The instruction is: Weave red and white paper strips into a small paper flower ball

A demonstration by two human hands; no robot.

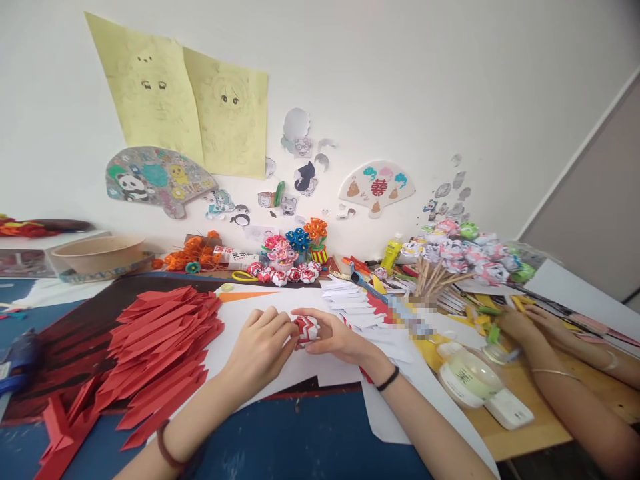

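A small red-and-white folded paper ball point(307, 330) is held between both hands above white paper sheets point(235, 347). My left hand point(265, 340) pinches its left side with bent fingers, the fingertips partly hidden. From the right, my right hand point(335, 337) cups the ball between thumb and fingers. A large pile of red folded paper strips point(160, 340) lies left of my left hand. White folded strips point(350, 300) lie behind and right of my right hand. Several similar red-and-white balls point(285, 275) sit in a row near the wall.
Paper flowers on sticks point(455, 257) stand at the back right. A co-worker's hands point(525, 327) are at the right, near a clear bottle point(470, 377) and a white box point(509, 407). A blue glue gun point(20, 363) lies far left, a tan bowl point(100, 253) behind it.
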